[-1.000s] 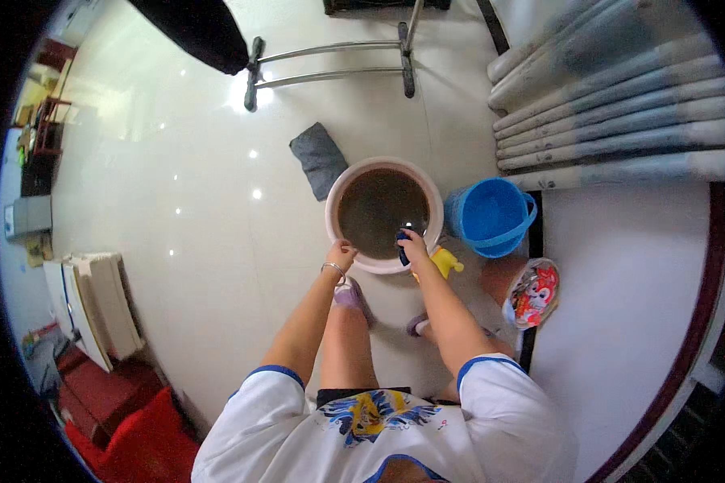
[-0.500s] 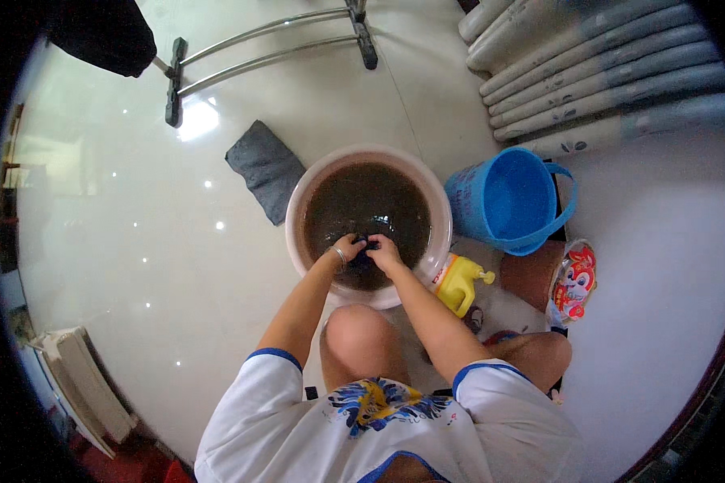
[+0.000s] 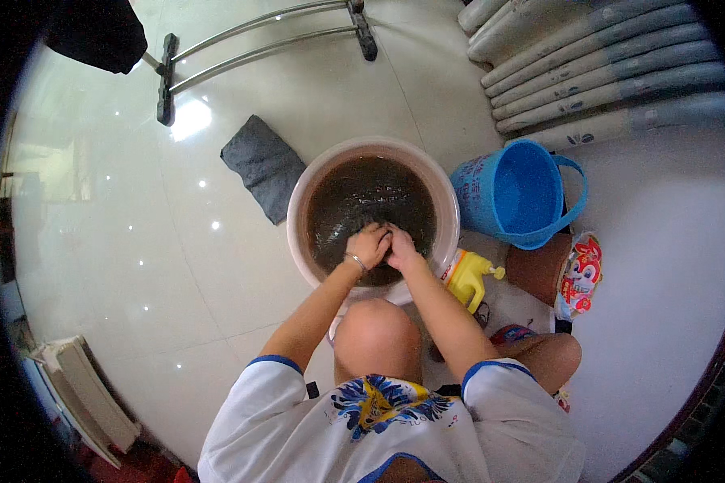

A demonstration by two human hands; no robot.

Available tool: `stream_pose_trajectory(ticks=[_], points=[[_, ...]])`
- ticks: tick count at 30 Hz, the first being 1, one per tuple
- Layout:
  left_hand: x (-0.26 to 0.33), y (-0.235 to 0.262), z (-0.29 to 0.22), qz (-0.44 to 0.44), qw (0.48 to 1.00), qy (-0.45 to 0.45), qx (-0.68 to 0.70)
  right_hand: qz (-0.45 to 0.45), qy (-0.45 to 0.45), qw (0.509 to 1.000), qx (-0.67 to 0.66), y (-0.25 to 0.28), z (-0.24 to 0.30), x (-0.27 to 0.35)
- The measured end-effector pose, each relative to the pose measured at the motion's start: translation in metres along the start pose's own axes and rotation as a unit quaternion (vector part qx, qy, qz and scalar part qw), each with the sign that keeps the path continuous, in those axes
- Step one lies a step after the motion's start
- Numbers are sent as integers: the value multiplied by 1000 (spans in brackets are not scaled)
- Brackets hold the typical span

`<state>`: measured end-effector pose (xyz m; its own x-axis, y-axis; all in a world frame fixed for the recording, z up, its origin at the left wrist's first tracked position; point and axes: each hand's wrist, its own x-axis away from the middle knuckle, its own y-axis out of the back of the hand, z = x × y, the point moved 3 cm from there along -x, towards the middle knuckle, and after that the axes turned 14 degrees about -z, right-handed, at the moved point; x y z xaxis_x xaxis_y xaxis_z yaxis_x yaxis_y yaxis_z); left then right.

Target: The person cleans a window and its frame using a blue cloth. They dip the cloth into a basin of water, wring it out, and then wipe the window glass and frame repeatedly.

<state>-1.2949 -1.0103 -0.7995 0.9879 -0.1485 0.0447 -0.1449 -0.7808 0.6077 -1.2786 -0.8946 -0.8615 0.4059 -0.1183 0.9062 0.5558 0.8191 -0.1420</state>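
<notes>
A round pink-white basin [image 3: 298, 211] full of dark brown water stands on the white tiled floor in front of my knees. Both hands are pressed together over its near side. My left hand [image 3: 367, 245], with a bracelet at the wrist, and my right hand [image 3: 400, 246] are closed on a dark wet cloth [image 3: 385, 270] that lies partly under the water. The cloth is mostly hidden by my fingers and the murky water.
A grey folded cloth [image 3: 264, 166] lies left of the basin. A blue bucket [image 3: 520, 193] stands to the right, a yellow detergent bottle [image 3: 469, 278] beside the basin, a colourful packet [image 3: 580, 274] further right. A metal rack foot [image 3: 258, 44] and rolled mats [image 3: 596, 64] sit behind.
The view has come closer to the basin as my head leaned down. My hands went from the basin's near rim into the water and closed together on the cloth.
</notes>
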Motion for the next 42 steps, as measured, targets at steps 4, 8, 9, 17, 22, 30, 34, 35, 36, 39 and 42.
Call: stream_pose_trajectory(ticks=[4, 8, 9, 17, 22, 30, 34, 35, 36, 39, 42], points=[[-18, 35, 0, 18, 967, -192, -165, -112, 115, 966, 204, -14, 36, 42], [-4, 7, 35, -7, 958, -128, -258, -295, 294, 795, 441, -1, 33, 17], [-2, 5, 36, 39, 958, -50, -280, -286, 259, 790, 477, -7, 35, 27], [-18, -16, 60, 130, 934, 236, 233, -210, -52, 973, 79, 10, 6, -11], [-19, -11, 2, -49, 981, 65, 176, -2, -54, 996, -71, 21, -4, -43], [-46, 28, 25, -78, 946, 44, -312, -126, 110, 975, 149, -13, 36, 26], [-26, 17, 22, 11, 939, -16, -344, -280, 155, 929, 185, 7, 22, 8], [-21, 5, 35, 111, 934, 30, -340, -288, 174, 916, 220, 6, 17, 5], [-18, -12, 56, 138, 946, 85, -279, -294, 193, 901, 255, 6, 10, 2], [-10, -46, 89, 153, 969, 177, -83, -215, 21, 974, 65, -2, 7, 8], [-20, -4, 5, 51, 981, 149, 115, -118, -89, 989, -30, 6, 15, 7]])
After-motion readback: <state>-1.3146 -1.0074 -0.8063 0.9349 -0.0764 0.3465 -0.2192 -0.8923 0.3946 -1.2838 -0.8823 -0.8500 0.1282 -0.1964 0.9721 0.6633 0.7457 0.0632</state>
